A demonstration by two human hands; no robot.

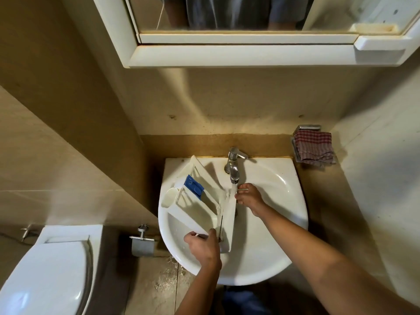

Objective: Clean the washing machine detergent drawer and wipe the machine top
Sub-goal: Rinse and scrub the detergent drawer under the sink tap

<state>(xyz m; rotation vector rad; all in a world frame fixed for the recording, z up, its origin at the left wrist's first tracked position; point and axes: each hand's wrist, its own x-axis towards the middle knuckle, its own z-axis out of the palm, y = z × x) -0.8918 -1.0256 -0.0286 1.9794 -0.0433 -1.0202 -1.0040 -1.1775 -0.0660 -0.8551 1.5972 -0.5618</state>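
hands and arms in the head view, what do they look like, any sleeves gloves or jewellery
Both are bare human arms. The left hand and right hand wear no gloves. No sleeve, watch or bracelet shows on either forearm up to the frame edge. No ring can be made out.

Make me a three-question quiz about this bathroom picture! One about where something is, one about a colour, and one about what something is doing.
1. Where is the detergent drawer?
A. On the toilet lid
B. Over the sink
C. On the floor

2. What colour is the insert inside it?
A. Blue
B. Green
C. Yellow

3. What is the tap doing?
A. Turned off
B. Running
C. Filling a bucket

Answers:
1 B, the left hand and right hand hold it above the sink.
2 A, the insert is bright blue.
3 B, water pours from the tap onto the drawer's front.
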